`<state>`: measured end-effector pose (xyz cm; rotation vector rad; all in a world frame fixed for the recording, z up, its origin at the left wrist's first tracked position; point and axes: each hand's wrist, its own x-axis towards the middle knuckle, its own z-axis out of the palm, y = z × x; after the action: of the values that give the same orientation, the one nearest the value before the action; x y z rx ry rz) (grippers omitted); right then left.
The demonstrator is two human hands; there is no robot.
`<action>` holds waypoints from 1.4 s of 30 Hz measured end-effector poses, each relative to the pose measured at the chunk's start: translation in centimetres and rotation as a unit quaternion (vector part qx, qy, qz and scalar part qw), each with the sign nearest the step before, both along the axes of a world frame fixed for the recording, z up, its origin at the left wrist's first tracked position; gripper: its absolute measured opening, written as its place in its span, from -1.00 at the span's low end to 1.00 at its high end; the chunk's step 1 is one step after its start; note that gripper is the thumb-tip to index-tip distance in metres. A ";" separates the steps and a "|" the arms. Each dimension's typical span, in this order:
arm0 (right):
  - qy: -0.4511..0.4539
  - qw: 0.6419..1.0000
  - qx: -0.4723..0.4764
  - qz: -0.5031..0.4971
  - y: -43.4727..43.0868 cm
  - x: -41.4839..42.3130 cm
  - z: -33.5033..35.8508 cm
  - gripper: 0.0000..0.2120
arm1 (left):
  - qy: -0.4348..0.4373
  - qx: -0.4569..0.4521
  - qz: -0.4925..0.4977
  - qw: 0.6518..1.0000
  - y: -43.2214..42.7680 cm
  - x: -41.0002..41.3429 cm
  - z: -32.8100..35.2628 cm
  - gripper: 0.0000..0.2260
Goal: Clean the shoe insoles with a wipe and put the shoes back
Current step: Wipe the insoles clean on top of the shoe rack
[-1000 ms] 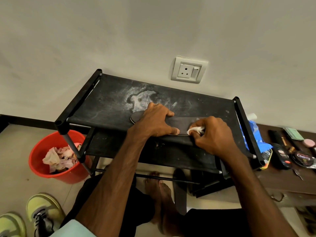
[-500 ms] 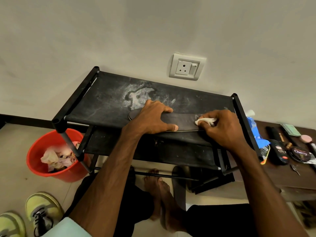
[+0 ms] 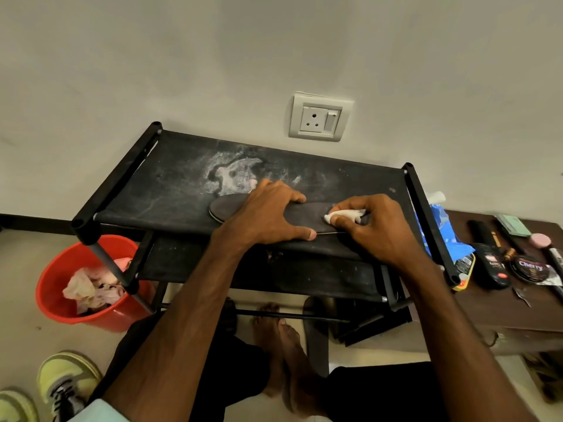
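Dim, soft light; warped edges

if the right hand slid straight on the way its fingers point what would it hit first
Probably the left hand, pressing the insole; the right hand and wipe point leftward along it.

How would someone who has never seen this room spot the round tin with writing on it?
Look right of the black rack to the low brown table. The tin lies among the clutter there, beside a black bottle. It alone is round and dark, with Cherry lettered in white.
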<state>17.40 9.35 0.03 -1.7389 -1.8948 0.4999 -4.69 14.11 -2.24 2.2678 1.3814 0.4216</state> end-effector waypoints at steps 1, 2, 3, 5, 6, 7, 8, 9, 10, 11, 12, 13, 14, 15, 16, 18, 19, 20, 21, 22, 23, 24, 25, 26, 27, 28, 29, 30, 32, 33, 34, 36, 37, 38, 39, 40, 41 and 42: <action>-0.005 1.000 -0.004 0.001 0.0 -0.1 0.0 -0.93 | -0.007 -0.009 0.000 1.000 0.0 -0.4 0.1 -0.28; -0.014 1.000 -0.008 0.002 0.1 -0.1 0.0 -0.92 | -0.015 -0.018 0.003 1.000 0.0 -0.8 0.2 -0.28; -0.024 1.000 -0.015 0.002 0.1 -0.1 0.0 -0.91 | -0.023 -0.026 0.007 0.999 -0.1 -1.1 0.2 -0.29; -0.043 0.999 -0.030 -0.003 0.3 -0.1 0.1 -0.90 | -0.035 -0.036 0.012 0.999 -0.2 -1.5 0.4 -0.30; -0.051 0.998 -0.035 -0.008 0.3 -0.1 0.2 -0.89 | -0.037 -0.036 0.011 0.999 -0.3 -1.5 0.6 -0.32; -0.061 0.997 -0.037 -0.012 0.4 -0.2 0.2 -0.89 | -0.036 -0.031 0.007 0.999 -0.3 -1.4 0.7 -0.33; -0.072 0.997 -0.036 -0.012 0.4 -0.3 0.2 -0.89 | -0.034 -0.025 0.005 0.999 -0.4 -1.3 0.8 -0.34; -0.083 0.996 -0.036 -0.008 0.5 -0.6 0.2 -0.88 | -0.034 -0.021 0.003 0.999 -0.4 -1.3 0.9 -0.35; -0.095 0.995 -0.036 -0.001 0.5 -1.1 0.2 -0.87 | -0.035 -0.018 0.004 0.999 -0.4 -1.2 1.0 -0.36; -0.107 0.994 -0.035 0.009 0.5 -1.9 0.2 -0.87 | -0.039 -0.015 0.003 0.999 -0.5 -1.2 1.0 -0.36; -0.121 0.992 -0.032 0.022 0.5 -2.7 0.2 -0.86 | -0.043 -0.012 0.000 0.999 -0.5 -1.2 1.0 -0.37; -0.136 0.990 -0.026 0.035 0.4 -3.5 0.2 -0.86 | -0.046 -0.007 -0.005 0.999 -0.5 -1.2 1.0 -0.38; -0.151 0.987 -0.019 0.046 0.4 -4.3 0.1 -0.85 | -0.048 -0.005 -0.010 0.999 -0.6 -1.2 1.0 -0.38; -0.162 0.985 -0.014 0.050 0.3 -4.9 0.0 -0.84 | -0.049 -0.004 -0.013 0.999 -0.6 -1.3 1.1 -0.38; -0.169 0.984 -0.011 0.046 0.3 -5.2 0.0 -0.84 | -0.051 -0.005 -0.014 0.999 -0.6 -1.3 1.1 -0.38; -0.172 0.985 -0.017 0.013 0.4 -4.7 0.1 -0.84 | -0.052 -0.007 -0.015 0.999 -0.6 -1.3 1.1 -0.38; -0.169 0.985 -0.026 -0.011 0.5 -4.0 0.2 -0.84 | -0.048 -0.010 -0.014 0.999 -0.6 -1.2 1.1 -0.38; -0.165 0.985 -0.035 -0.036 0.6 -3.3 0.4 -0.84 | -0.044 -0.014 -0.011 0.999 -0.7 -1.1 1.1 -0.38; -0.161 0.984 -0.043 -0.058 0.6 -2.7 0.5 -0.83 | -0.042 -0.021 -0.008 0.999 -0.7 -1.0 1.1 -0.38; -0.155 0.984 -0.046 -0.074 0.6 -2.2 0.7 -0.82 | -0.041 -0.030 -0.003 0.999 -0.7 -1.0 1.1 -0.37; -0.154 0.984 -0.044 -0.081 0.5 -2.1 0.7 -0.82 | -0.040 -0.039 0.003 0.998 -0.7 -1.0 1.1 -0.37; -0.158 0.983 -0.039 -0.079 0.4 -2.3 0.8 -0.82 | -0.038 -0.044 0.006 0.998 -0.7 -1.0 1.1 -0.36; -0.167 0.983 -0.035 -0.069 0.2 -2.7 0.7 -0.82 | -0.035 -0.043 0.009 0.998 -0.7 -1.1 1.0 -0.36; -0.173 0.983 -0.034 -0.050 0.1 -3.2 0.7 -0.82 | -0.035 -0.040 0.011 0.999 -0.7 -1.1 1.0 -0.37; -0.174 0.984 -0.035 -0.027 -0.1 -3.8 0.6 -0.83 | -0.037 -0.035 0.011 0.999 -0.7 -1.1 1.1 -0.37; -0.173 0.984 -0.037 -0.010 -0.2 -4.2 0.5 -0.83 | -0.042 -0.031 0.009 0.999 -0.8 -1.1 1.2 -0.38; -0.174 0.984 -0.037 -0.002 -0.3 -4.5 0.5 -0.84 | -0.048 -0.029 0.008 0.998 -0.8 -1.1 1.2 -0.38; -0.178 0.983 -0.038 -0.007 -0.2 -4.6 0.5 -0.84 | -0.055 -0.029 0.007 0.998 -0.9 -1.2 1.3 -0.39; -0.177 0.982 -0.045 -0.045 0.0 -4.0 0.6 -0.83 | -0.062 -0.031 0.007 0.998 -0.9 -1.1 1.2 -0.39; -0.173 0.981 -0.049 -0.068 0.1 -3.5 0.7 -0.82 | -0.061 -0.034 0.007 0.998 -0.9 -1.0 1.2 -0.38; -0.169 0.980 -0.050 -0.088 0.3 -3.0 0.7 -0.81 | -0.058 -0.037 0.008 0.998 -0.9 -0.9 1.1 -0.38; -0.169 0.979 -0.040 -0.108 0.4 -2.7 0.6 -0.81 | -0.050 -0.043 0.011 0.998 -0.8 -0.8 1.0 -0.37; -0.173 0.979 -0.033 -0.107 0.4 -2.9 0.5 -0.81 | -0.046 -0.044 0.013 0.998 -0.8 -0.9 1.0 -0.37; -0.177 0.979 -0.027 -0.098 0.4 -3.3 0.3 -0.81 | -0.043 -0.045 0.013 0.998 -0.7 -0.9 1.0 -0.36; -0.176 0.980 -0.023 -0.087 0.4 -3.8 0.2 -0.82 | -0.041 -0.045 0.011 0.998 -0.7 -1.0 1.0 -0.36; -0.168 0.983 -0.022 -0.076 0.5 -4.2 0.1 -0.83 | -0.039 -0.045 0.009 0.998 -0.7 -1.1 1.0 -0.36; -0.155 0.985 -0.026 -0.073 0.7 -4.5 0.1 -0.84 | -0.037 -0.045 0.008 0.998 -0.7 -1.1 1.0 -0.37; -0.140 0.987 -0.031 -0.079 0.9 -4.4 0.2 -0.84 | -0.038 -0.047 0.008 0.998 -0.6 -1.1 1.0 -0.37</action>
<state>12.95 10.29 0.21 -2.0712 -1.9215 0.2693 -5.80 13.46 -1.28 2.1437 1.3529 0.4348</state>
